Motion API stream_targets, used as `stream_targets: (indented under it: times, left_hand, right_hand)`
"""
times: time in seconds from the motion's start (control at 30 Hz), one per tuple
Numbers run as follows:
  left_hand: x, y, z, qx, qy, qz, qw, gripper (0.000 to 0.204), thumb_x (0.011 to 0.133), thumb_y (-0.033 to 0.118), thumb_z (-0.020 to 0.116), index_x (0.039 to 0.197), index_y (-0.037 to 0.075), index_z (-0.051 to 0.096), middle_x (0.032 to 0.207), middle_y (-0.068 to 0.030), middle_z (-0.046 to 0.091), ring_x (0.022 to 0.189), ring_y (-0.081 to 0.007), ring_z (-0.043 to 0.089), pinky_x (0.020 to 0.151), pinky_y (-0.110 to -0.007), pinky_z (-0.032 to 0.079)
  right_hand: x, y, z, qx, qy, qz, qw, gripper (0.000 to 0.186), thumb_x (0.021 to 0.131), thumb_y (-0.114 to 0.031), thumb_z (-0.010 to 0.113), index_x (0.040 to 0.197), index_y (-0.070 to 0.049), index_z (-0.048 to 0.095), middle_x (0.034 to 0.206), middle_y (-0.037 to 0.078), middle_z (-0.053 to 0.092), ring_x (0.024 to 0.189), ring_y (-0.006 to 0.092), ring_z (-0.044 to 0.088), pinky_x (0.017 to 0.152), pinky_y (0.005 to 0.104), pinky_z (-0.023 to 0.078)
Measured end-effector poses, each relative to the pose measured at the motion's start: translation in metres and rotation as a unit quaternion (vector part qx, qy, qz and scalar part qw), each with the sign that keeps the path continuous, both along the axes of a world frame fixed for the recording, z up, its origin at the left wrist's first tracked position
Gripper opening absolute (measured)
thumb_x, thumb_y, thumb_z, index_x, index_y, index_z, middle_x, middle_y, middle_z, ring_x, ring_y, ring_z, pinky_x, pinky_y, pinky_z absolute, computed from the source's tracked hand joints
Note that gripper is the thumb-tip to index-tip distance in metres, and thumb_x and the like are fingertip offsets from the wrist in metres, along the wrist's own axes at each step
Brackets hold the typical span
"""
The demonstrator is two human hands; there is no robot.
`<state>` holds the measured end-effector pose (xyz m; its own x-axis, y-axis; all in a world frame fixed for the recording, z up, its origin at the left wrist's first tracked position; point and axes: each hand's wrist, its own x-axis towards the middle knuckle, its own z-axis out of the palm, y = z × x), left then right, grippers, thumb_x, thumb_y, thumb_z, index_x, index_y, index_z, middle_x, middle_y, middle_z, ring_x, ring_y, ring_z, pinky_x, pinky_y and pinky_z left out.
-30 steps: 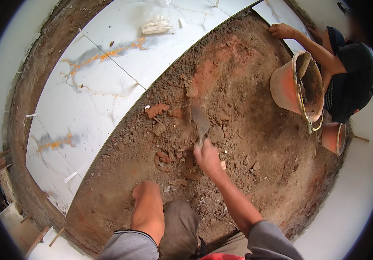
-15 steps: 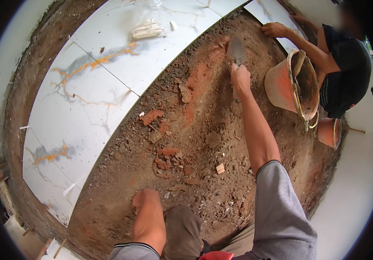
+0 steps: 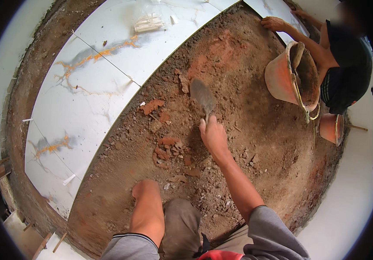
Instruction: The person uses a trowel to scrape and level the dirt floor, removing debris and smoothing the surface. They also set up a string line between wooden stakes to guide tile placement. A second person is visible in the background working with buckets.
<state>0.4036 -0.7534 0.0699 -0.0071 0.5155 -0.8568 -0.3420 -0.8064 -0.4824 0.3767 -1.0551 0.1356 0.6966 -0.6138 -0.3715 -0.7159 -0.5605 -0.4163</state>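
My right hand (image 3: 214, 135) is closed around the handle of a trowel (image 3: 202, 94). The metal blade points away from me, over loose brown soil (image 3: 256, 117) in the middle of the view. My left hand (image 3: 145, 187) is low over the soil in front of my knee; its fingers are hidden behind the wrist. Between the two hands lie broken reddish clods (image 3: 167, 151) and small stones. A reddish patch of earth (image 3: 221, 52) spreads beyond the trowel.
Large white marbled tiles (image 3: 87, 95) cover the left, with a bundle of white spacers (image 3: 149, 24) on them. A soil-stained bucket (image 3: 278, 80) and a smaller bucket (image 3: 328, 126) stand right. At far right, a co-worker's hand (image 3: 275, 24) touches a tile (image 3: 264, 8).
My right hand has swung left and toward me with the trowel, from the far soil to beside the clods. My left arm stays nearly still.
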Motion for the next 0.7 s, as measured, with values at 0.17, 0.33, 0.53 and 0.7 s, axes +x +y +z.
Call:
stream_targets:
  times: [0.17, 0.33, 0.53, 0.7]
  left_hand:
    - [0.001, 0.002, -0.002, 0.0, 0.006, 0.03, 1.0, 0.032, 0.102, 0.027, 0.066, 0.13, 0.014, 0.075, 0.136, -0.0041, 0.071, 0.116, -0.0151, 0.068, 0.093, -0.033, 0.055]
    - [-0.005, 0.01, -0.01, 0.011, 0.002, 0.077, 0.997, 0.031, 0.102, 0.027, 0.066, 0.13, 0.014, 0.075, 0.137, -0.0036, 0.071, 0.117, -0.0149, 0.068, 0.093, -0.033, 0.056]
    - [-0.012, 0.017, -0.019, 0.027, -0.011, 0.108, 0.994, 0.031, 0.103, 0.026, 0.065, 0.13, 0.014, 0.075, 0.137, -0.003, 0.07, 0.117, -0.0147, 0.068, 0.093, -0.033, 0.056]
    - [-0.015, 0.022, -0.025, 0.04, -0.026, 0.133, 0.99, 0.031, 0.103, 0.025, 0.065, 0.13, 0.014, 0.075, 0.138, -0.0026, 0.07, 0.117, -0.0146, 0.068, 0.093, -0.033, 0.056]
  right_hand:
    - [0.01, 0.003, 0.06, 0.122, 0.043, -0.038, 0.991, 0.039, 0.109, -0.039, 0.055, 0.105, -0.001, 0.049, 0.073, 0.022, 0.066, 0.06, 0.034, 0.067, 0.057, 0.0485, 0.055]
    - [0.141, -0.087, 0.026, 0.234, -0.239, -0.203, 0.92, 0.042, 0.111, -0.044, 0.049, 0.118, -0.003, 0.042, 0.092, 0.009, 0.056, 0.072, 0.0176, 0.062, 0.058, 0.0368, 0.061]
    - [0.206, -0.073, -0.021, 0.271, -0.252, -0.252, 0.894, 0.039, 0.112, -0.039, 0.045, 0.103, -0.001, 0.05, 0.08, 0.009, 0.059, 0.058, 0.0186, 0.059, 0.048, 0.0368, 0.053]
    - [0.158, -0.002, 0.0, 0.14, -0.159, -0.152, 0.965, 0.039, 0.113, -0.037, 0.045, 0.104, 0.0, 0.049, 0.076, 0.012, 0.059, 0.057, 0.0199, 0.061, 0.049, 0.0385, 0.053]
